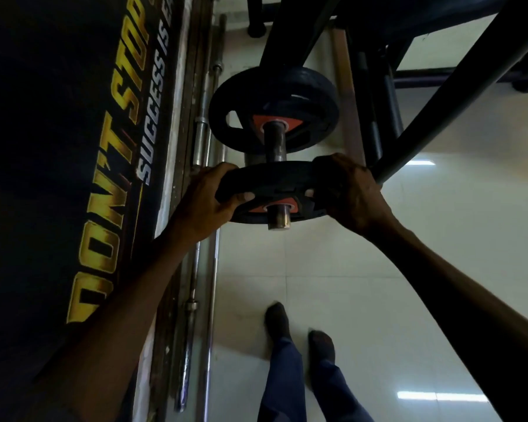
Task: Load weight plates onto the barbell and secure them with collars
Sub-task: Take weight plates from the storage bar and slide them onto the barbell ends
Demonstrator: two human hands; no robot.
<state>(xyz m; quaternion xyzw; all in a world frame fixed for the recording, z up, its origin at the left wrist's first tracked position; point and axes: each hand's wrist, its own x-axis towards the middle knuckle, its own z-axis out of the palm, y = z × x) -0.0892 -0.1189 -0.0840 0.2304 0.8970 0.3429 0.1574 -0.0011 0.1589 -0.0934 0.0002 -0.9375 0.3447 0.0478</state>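
A black weight plate [269, 181] with an orange hub sits on the very end of the barbell sleeve [275, 141], whose tip pokes out through the hub. My left hand [209, 197] grips the plate's left rim and my right hand [349, 190] grips its right rim. Farther along the sleeve, a gap away, stands a larger black plate [275, 108] with an orange hub. No collar is visible.
A black wall banner [74, 166] with yellow lettering fills the left. Several spare bars [202, 141] lie along the wall base. Black rack tubes [433, 95] cross the upper right. My two feet [299, 330] stand on the pale tiled floor [378, 300].
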